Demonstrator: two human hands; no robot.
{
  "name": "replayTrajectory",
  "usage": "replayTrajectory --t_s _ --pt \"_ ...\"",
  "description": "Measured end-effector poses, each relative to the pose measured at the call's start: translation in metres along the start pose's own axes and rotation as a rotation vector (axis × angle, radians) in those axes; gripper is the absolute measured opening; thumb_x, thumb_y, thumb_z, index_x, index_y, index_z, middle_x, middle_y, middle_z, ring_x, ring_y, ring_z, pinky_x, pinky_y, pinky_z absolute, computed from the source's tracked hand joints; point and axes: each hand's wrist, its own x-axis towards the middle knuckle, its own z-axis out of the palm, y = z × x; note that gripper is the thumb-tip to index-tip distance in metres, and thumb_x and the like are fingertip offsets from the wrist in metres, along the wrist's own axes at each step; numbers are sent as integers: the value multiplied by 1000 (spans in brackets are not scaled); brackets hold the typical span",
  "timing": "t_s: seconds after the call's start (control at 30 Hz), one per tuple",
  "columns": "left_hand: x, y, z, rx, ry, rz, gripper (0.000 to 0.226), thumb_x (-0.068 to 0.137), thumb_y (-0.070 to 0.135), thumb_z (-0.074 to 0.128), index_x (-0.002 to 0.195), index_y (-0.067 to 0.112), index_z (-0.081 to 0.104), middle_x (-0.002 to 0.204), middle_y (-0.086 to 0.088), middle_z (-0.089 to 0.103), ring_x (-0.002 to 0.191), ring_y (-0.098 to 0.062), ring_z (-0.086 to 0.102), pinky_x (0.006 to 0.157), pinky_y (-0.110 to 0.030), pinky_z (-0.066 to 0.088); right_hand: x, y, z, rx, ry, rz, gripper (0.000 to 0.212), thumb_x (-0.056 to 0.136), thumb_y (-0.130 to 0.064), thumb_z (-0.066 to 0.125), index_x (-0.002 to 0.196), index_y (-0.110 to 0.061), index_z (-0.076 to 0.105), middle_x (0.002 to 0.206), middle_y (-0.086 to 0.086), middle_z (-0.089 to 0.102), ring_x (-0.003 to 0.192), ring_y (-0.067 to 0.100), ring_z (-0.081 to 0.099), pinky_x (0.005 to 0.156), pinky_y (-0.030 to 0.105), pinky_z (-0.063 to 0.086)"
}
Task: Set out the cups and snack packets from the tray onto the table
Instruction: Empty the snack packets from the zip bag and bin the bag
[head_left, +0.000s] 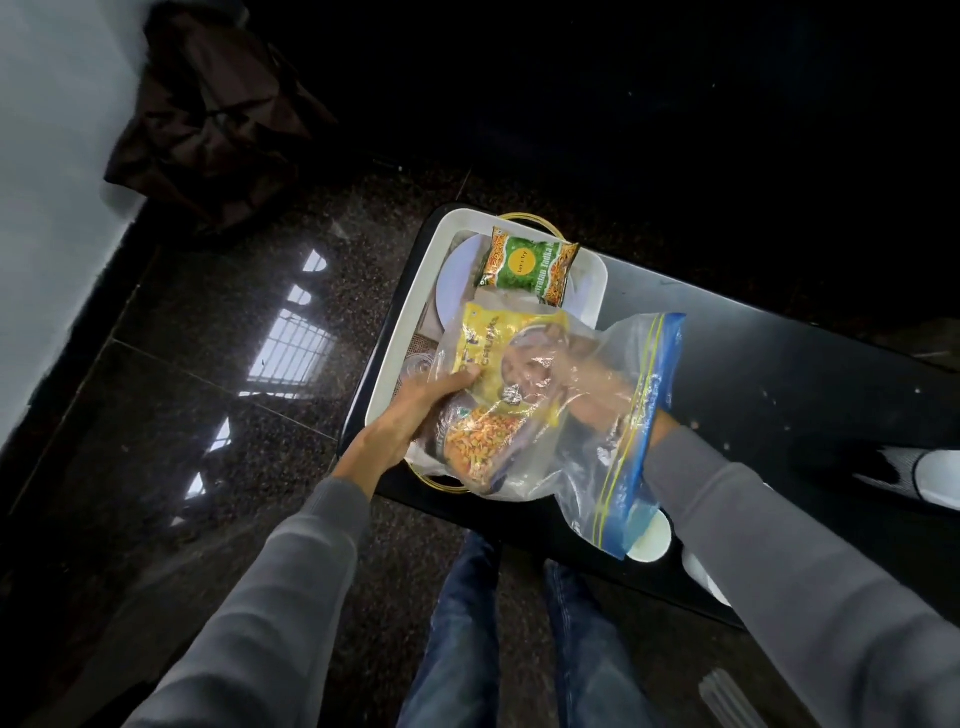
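Observation:
A white tray (387, 364) with gold handles sits at the left end of a dark table (769, 374). A green snack packet (527, 267) lies at its far end. Over the tray's near half is a clear zip bag (618, 441) with a blue seal, holding a yellow packet (493, 338) and an orange snack packet (475, 441). My left hand (410, 410) grips the bag's left side from outside. My right hand (582, 384) is inside the bag, fingers around the yellow packet. A clear cup (418, 364) shows dimly in the tray beside my left hand.
A white cup (649, 540) stands on the table's near edge, under the bag's mouth. A second white object (701, 577) sits beside it, half hidden by my right sleeve. Dark speckled floor lies to the left, with a dark cloth bundle (208, 114) by the wall.

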Motion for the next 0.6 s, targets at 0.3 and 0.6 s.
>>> replayTrajectory --t_s 0.3,0.6 --pt "-8 -15 8 -62 246 73 26 90 40 74 75 20 81 78 -3 80 65 -15 77 52 -21 57 51 11 -1 -221 122 19 21 84 -14 80 86 4 70 65 7 66 46 18 57 38 19 45" --pt "-8 -20 2 -2 745 52 36 95 39 58 68 16 65 77 -9 68 76 -28 65 77 -48 59 41 15 -20 -156 119 -162 13 99 -2 57 99 0 70 84 17 68 76 29 62 72 44 57"
